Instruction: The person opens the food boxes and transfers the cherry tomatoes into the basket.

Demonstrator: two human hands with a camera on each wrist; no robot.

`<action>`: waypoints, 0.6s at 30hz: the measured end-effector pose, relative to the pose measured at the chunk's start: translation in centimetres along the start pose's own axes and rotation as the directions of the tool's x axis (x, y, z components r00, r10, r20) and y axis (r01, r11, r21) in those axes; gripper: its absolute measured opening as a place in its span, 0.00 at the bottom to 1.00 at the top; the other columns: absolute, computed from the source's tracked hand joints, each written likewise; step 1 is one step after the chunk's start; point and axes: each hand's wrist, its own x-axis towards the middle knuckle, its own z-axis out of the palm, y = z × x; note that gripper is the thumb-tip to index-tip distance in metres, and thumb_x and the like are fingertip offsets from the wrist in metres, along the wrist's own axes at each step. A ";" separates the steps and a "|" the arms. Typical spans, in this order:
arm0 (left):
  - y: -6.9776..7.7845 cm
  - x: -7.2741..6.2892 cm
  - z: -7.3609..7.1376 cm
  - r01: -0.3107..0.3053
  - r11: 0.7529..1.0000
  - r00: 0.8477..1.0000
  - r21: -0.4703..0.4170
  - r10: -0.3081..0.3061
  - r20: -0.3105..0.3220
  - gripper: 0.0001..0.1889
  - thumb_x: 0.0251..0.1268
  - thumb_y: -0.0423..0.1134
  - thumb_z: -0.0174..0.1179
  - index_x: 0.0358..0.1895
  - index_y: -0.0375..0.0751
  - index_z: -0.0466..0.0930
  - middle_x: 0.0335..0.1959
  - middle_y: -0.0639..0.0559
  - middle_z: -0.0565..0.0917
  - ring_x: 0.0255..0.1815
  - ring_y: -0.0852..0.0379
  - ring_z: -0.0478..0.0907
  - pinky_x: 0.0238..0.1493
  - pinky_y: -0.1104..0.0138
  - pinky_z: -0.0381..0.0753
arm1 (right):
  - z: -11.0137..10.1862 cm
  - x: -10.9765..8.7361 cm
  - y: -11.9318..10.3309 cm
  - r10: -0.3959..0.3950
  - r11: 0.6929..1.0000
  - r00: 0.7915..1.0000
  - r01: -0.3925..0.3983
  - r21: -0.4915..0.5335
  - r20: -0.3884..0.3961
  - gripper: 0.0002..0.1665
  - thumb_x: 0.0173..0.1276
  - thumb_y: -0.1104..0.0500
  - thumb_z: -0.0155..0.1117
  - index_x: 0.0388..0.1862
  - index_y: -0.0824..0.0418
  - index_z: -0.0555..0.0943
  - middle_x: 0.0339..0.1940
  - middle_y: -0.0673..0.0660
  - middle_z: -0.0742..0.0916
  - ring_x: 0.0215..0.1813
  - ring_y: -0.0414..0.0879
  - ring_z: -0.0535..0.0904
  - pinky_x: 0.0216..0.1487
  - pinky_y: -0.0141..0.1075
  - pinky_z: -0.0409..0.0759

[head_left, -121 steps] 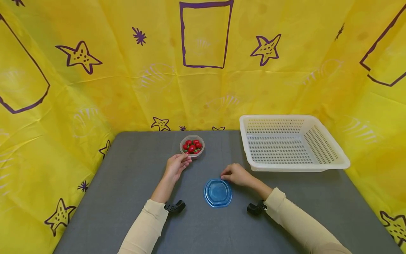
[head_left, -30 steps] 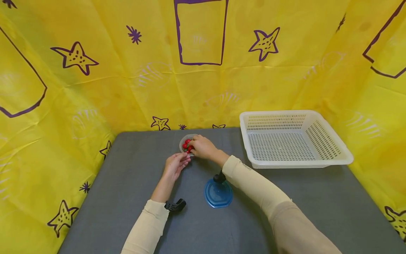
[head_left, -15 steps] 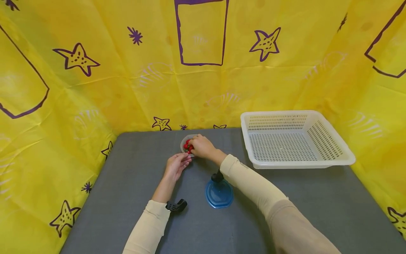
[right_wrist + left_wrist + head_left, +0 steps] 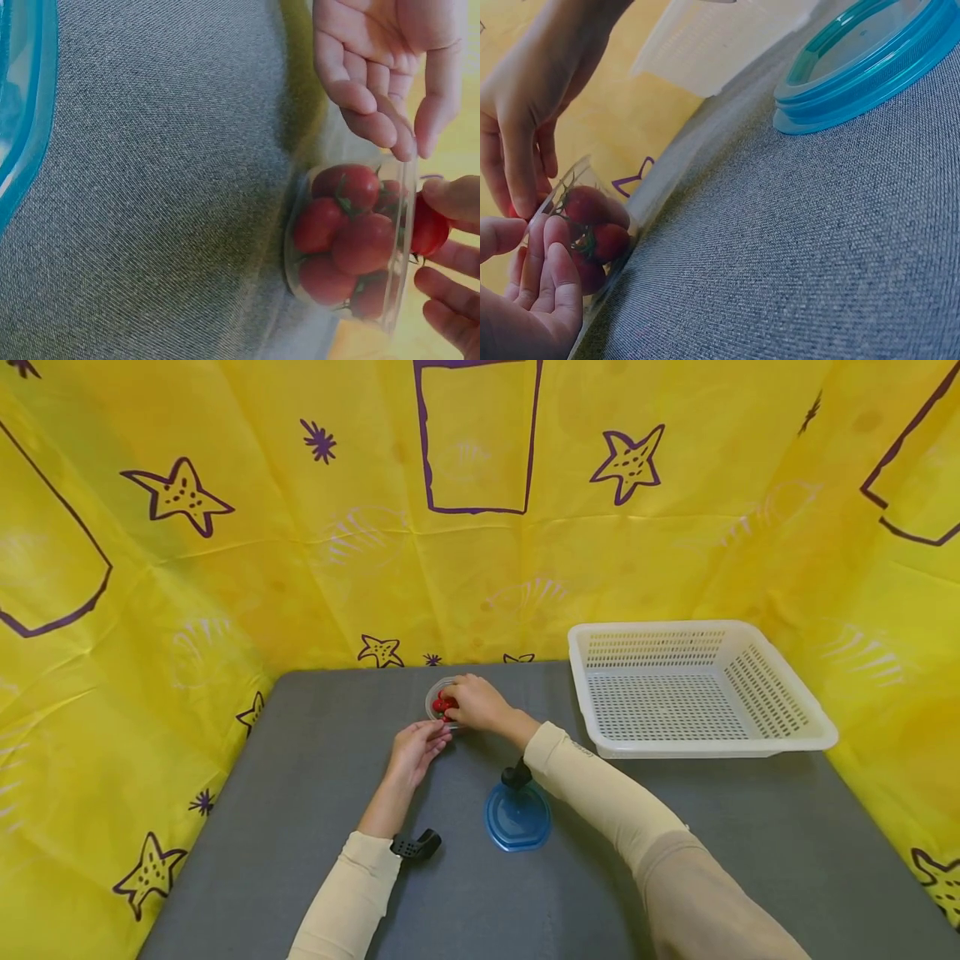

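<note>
A small clear plastic container point(image 4: 428, 703) with several cherry tomatoes point(image 4: 364, 244) stands toward the back of the table. My left hand point(image 4: 412, 752) pinches its near rim between thumb and fingertips. Over the container's mouth is my right hand point(image 4: 482, 703), its thumb and fingers round one red cherry tomato point(image 4: 430, 225) at the rim in the right wrist view. Green stems show on the tomatoes. Below my right wrist, a blue lid point(image 4: 517, 828) lies on the table, partly covered by the wrist camera in the head view.
A white perforated plastic basket point(image 4: 712, 748) stands at the back right with nothing in it. The grey table point(image 4: 330, 727) ends at a yellow patterned cloth point(image 4: 300, 593) behind and at the sides.
Since four seconds ago my right hand has moved from the blue lid's edge up and left into the container. Over the last second it shifts only slightly; my left hand stays at the rim.
</note>
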 end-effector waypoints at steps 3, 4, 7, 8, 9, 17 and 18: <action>0.0 0.0 0.0 0.001 1.000 1.000 0.009 -0.001 -0.001 0.09 0.70 0.35 0.57 0.46 0.32 0.76 0.25 0.58 0.85 0.29 0.65 0.83 0.36 0.73 0.82 | -0.2 0.0 -0.1 0.007 1.000 1.000 -0.007 0.004 0.004 0.17 0.66 0.52 0.66 0.51 0.57 0.84 0.46 0.56 0.85 0.45 0.49 0.79 0.53 0.39 0.79; 0.0 0.0 0.0 0.002 1.000 1.000 0.009 -0.002 -0.001 0.10 0.70 0.35 0.57 0.47 0.32 0.76 0.25 0.58 0.85 0.28 0.65 0.83 0.36 0.73 0.82 | -0.3 -0.1 -0.2 0.011 1.000 1.000 -0.011 0.010 0.008 0.17 0.66 0.52 0.66 0.51 0.57 0.84 0.45 0.56 0.85 0.44 0.49 0.79 0.52 0.39 0.79; 0.0 0.0 -0.1 0.001 1.000 1.000 0.010 -0.001 -0.005 0.10 0.69 0.35 0.58 0.47 0.31 0.76 0.25 0.58 0.85 0.29 0.64 0.84 0.36 0.73 0.82 | -0.7 -0.2 -0.2 0.014 1.000 1.000 -0.014 0.020 0.012 0.17 0.66 0.52 0.67 0.51 0.57 0.84 0.43 0.56 0.84 0.42 0.48 0.78 0.49 0.38 0.80; -0.1 0.0 -0.1 0.001 1.000 1.000 0.007 -0.001 -0.006 0.10 0.69 0.35 0.58 0.47 0.31 0.76 0.25 0.57 0.85 0.29 0.64 0.84 0.36 0.73 0.82 | -0.8 -0.2 -0.2 0.013 1.000 1.000 -0.014 0.025 0.013 0.17 0.65 0.52 0.67 0.51 0.57 0.84 0.43 0.56 0.84 0.41 0.48 0.79 0.49 0.38 0.80; 0.0 0.0 -0.1 0.000 1.000 1.000 0.005 0.000 -0.005 0.10 0.69 0.35 0.58 0.47 0.31 0.76 0.25 0.57 0.85 0.29 0.64 0.84 0.36 0.73 0.82 | -0.9 -0.2 -0.2 0.012 1.000 1.000 -0.013 0.026 0.014 0.17 0.65 0.52 0.67 0.51 0.57 0.84 0.43 0.56 0.84 0.41 0.48 0.79 0.49 0.38 0.80; 0.0 0.0 0.0 0.001 1.000 1.000 0.001 -0.001 -0.011 0.07 0.69 0.34 0.57 0.44 0.33 0.76 0.24 0.58 0.85 0.28 0.64 0.83 0.35 0.74 0.82 | -2.2 -0.5 -0.1 -0.001 0.998 1.000 0.000 0.069 0.010 0.18 0.66 0.55 0.67 0.53 0.60 0.84 0.44 0.58 0.83 0.42 0.49 0.80 0.48 0.40 0.81; 0.0 0.0 0.0 0.003 1.000 1.000 0.000 -0.003 -0.014 0.06 0.69 0.34 0.57 0.43 0.34 0.76 0.24 0.58 0.85 0.28 0.64 0.83 0.35 0.74 0.82 | -2.4 -0.5 -0.1 -0.001 0.997 1.000 0.000 0.073 0.010 0.18 0.66 0.56 0.67 0.53 0.60 0.83 0.44 0.58 0.84 0.42 0.49 0.80 0.48 0.40 0.81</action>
